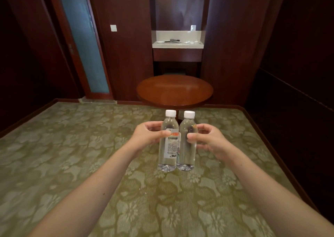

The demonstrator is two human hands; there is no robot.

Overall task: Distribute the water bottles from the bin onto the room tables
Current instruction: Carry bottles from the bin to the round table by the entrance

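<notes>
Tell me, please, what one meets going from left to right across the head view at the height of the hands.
left hand → left bottle → right bottle → right hand

A green carpet (72,164) with a pale flower pattern covers the floor, edged by a dark wooden skirting (27,117). On the left stands a door (85,38) with a frosted glass panel. A white switch (113,28) sits on the wood panelling (130,65). In a niche, a pale shelf (178,45) bears small white dishes (191,42) and dark items (172,41), too small to tell. A socket (193,27) is above.
</notes>
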